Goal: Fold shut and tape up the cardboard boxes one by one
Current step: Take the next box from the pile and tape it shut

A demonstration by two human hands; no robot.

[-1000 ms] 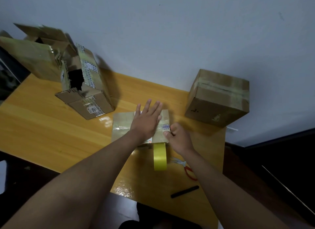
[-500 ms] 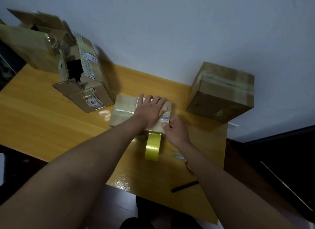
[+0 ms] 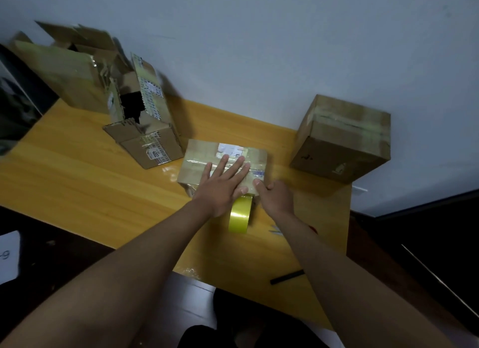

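The small cardboard box (image 3: 207,163) lies flat on the yellow wooden worktop (image 3: 77,182), its top crossed with clear tape and a white label. The left hand (image 3: 223,184) presses down on the box's top with straight, spread fingers (image 3: 239,166), released and grasping nothing. The right hand (image 3: 276,196) rests at the box's near right corner, its thumb tip touching the edge; whether its other fingers grasp anything cannot be told. A roll of yellow tape (image 3: 239,214) stands on edge just in front of the box, between the two wrists. To the box's left, touching or nearly so, lies an open box (image 3: 153,143) with printed labels, and behind that a larger open box (image 3: 59,73). Well to the box's right sits a taped box (image 3: 342,138) against the wall. A black pen (image 3: 286,277) lies near the worktop's front edge.
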